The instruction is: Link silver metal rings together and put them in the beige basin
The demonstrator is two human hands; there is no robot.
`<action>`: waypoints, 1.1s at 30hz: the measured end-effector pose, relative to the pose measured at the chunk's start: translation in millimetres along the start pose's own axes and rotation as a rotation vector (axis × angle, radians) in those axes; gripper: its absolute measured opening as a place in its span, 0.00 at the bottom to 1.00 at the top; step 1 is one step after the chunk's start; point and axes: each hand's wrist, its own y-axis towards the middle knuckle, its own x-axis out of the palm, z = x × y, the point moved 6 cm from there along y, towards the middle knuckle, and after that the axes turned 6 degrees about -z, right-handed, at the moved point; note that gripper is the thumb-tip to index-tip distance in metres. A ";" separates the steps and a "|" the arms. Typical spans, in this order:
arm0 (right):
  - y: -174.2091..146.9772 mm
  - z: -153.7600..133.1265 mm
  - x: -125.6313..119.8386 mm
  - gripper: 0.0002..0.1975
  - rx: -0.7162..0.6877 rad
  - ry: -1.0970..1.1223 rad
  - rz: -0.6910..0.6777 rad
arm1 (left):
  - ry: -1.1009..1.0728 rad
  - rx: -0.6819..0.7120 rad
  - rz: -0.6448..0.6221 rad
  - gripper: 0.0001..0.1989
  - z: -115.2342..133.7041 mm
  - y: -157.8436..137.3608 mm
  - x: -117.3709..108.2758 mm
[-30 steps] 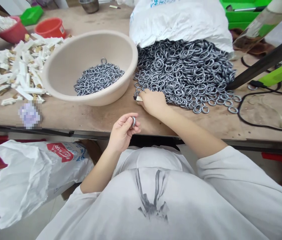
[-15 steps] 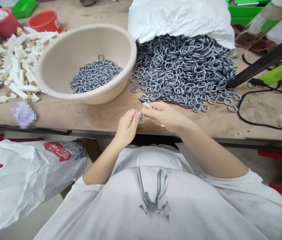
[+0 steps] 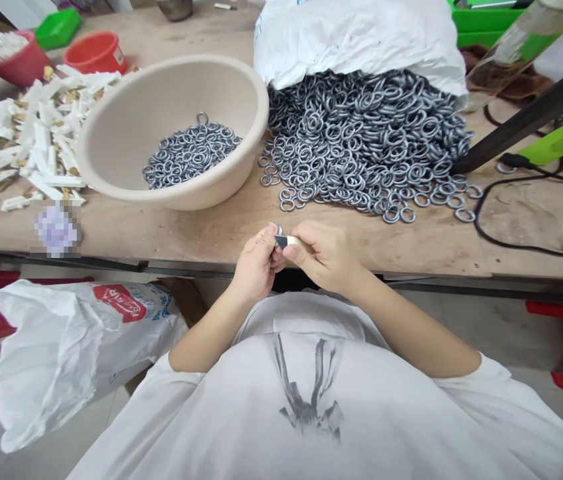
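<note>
My left hand (image 3: 257, 265) is closed, pinching a small grey ring (image 3: 280, 230) between thumb and fingers. My right hand (image 3: 325, 255) is wrapped round a knife (image 3: 282, 241) with a dark pointed blade and a pale handle, most of it hidden in the palm. The blade lies against the ring or just in front of it; I cannot tell which. Beyond my hands a heap of grey rings (image 3: 361, 140) spills from a white sack (image 3: 361, 40). A beige basin (image 3: 126, 127) to the left holds a smaller pile of the same rings.
Several white plastic pieces (image 3: 36, 140) lie heaped left of the basin, near red tubs (image 3: 94, 55). A dark bar (image 3: 526, 117) slants over the table at the right, above a black cable (image 3: 481, 227). An open white bag (image 3: 61, 340) stands below the table edge.
My right hand has turned and come down toward me, bringing the knife blade to the ring. My left hand still holds the ring. The view has shifted slightly.
</note>
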 end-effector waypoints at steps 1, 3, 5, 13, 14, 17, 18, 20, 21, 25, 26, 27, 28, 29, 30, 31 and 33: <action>-1.9 -2.3 1.0 0.26 -0.006 -0.031 -0.005 | -0.012 -0.004 0.007 0.26 -0.3 -0.3 0.2; -3.5 -3.7 2.6 0.25 -0.001 -0.067 -0.010 | -0.012 -0.012 0.015 0.26 -1.3 -0.9 0.6; -3.3 -3.1 3.2 0.25 0.002 -0.076 -0.018 | -0.001 -0.018 0.022 0.26 -2.0 -1.8 0.5; -3.9 -6.0 3.7 0.25 -0.015 -0.054 -0.030 | -0.015 -0.009 0.001 0.26 -2.1 -0.7 1.6; -3.9 -5.7 4.3 0.25 -0.011 -0.056 -0.036 | -0.012 -0.007 -0.004 0.26 -2.4 -0.5 1.0; -0.8 5.5 3.1 0.25 0.040 -0.053 -0.052 | 0.014 0.027 -0.064 0.27 -1.8 -2.8 1.8; 1.7 14.2 0.5 0.25 0.092 -0.059 -0.039 | 0.038 0.031 -0.111 0.27 -1.6 -4.5 3.9; 8.0 36.5 -6.8 0.26 0.246 -0.111 0.009 | 0.087 0.021 -0.205 0.27 -1.9 -8.7 8.2; 11.6 47.8 -9.9 0.25 0.339 -0.173 0.026 | 0.100 0.009 -0.230 0.27 -2.0 -10.3 8.8; 36.7 62.4 0.9 0.14 0.383 -0.472 -0.137 | 0.098 -0.016 -0.142 0.25 -0.3 -10.7 -4.6; 43.2 62.3 6.0 0.15 0.376 -0.544 -0.182 | 0.104 -0.019 -0.115 0.24 0.3 -9.9 -9.3; 49.1 62.4 10.8 0.15 0.382 -0.606 -0.222 | 0.109 -0.020 -0.092 0.22 1.1 -9.1 -14.0; 54.1 62.9 14.9 0.15 0.397 -0.655 -0.260 | 0.112 -0.024 -0.070 0.21 1.8 -8.2 -18.7; 57.9 63.6 17.8 0.14 0.418 -0.689 -0.289 | 0.111 -0.030 -0.046 0.19 2.7 -7.4 -23.3; 60.5 64.1 19.1 0.14 0.435 -0.706 -0.307 | 0.105 -0.039 -0.019 0.18 3.7 -6.4 -27.6; 61.8 64.1 18.8 0.13 0.446 -0.705 -0.311 | 0.092 -0.047 0.010 0.17 4.8 -5.4 -31.6; 59.9 61.0 14.1 0.10 0.436 -0.619 -0.274 | 0.051 -0.058 0.061 0.15 6.8 -2.9 -37.5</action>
